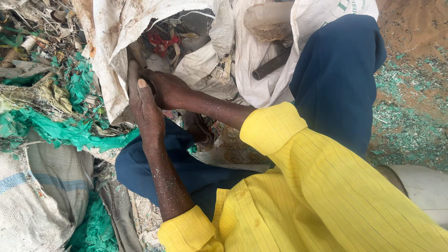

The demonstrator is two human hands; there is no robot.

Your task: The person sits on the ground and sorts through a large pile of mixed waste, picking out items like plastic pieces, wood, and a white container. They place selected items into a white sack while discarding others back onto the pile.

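My left hand lies along the torn rim of a dirty white woven sack, fingers stretched up the edge and thumb pressed against it. My right hand reaches into the sack's mouth just beside the left hand, and its fingertips are hidden behind it. Inside the sack lie crumpled white and grey scraps and a red scrap. Both forearms are dusted with small flecks and come out of yellow sleeves.
A dark pipe sticks out between white sacks. Green shredded plastic and litter are heaped at left above a grey woven sack. My blue-trousered knees flank the hands. A white container stands on fleck-strewn dirt at right.
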